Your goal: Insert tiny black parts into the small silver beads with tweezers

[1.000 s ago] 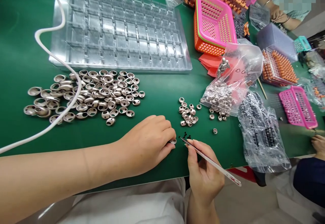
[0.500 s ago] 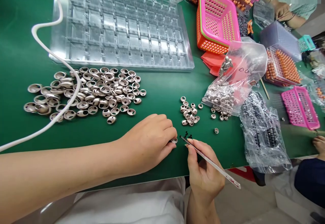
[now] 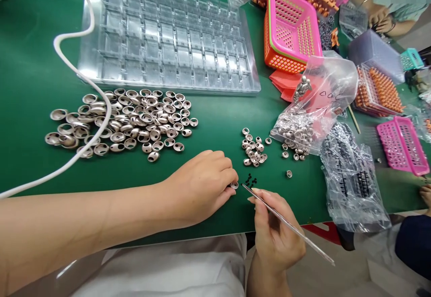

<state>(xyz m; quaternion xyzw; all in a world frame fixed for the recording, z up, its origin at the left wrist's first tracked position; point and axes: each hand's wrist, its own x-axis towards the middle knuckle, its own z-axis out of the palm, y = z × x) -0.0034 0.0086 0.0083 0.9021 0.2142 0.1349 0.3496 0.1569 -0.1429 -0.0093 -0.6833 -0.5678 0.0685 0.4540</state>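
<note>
My left hand (image 3: 210,182) is closed on a small silver ring-shaped part (image 3: 235,185), which shows at its fingertips. In my right hand (image 3: 278,229) are thin metal tweezers (image 3: 289,225), pinched between thumb and fingers, their tip close to the silver part. A tiny dark speck shows at the tweezers' tip. Little black pieces (image 3: 249,180) lie just right of the tip on the green table. Behind them sits a small group of silver parts (image 3: 254,149). A large pile of silver rings (image 3: 141,117) spreads to the left.
A clear compartment tray (image 3: 168,37) lies at the back, and a white cable (image 3: 97,90) crosses the left side. Stacked baskets (image 3: 292,28), a plastic bag of silver parts (image 3: 316,99) and a bag of black parts (image 3: 350,176) are on the right. Other people's hands show at the right.
The whole view has shifted slightly, with most things appearing a little farther right. The tweezers have turned a little in my right hand. My left hand keeps its hold on the silver part.
</note>
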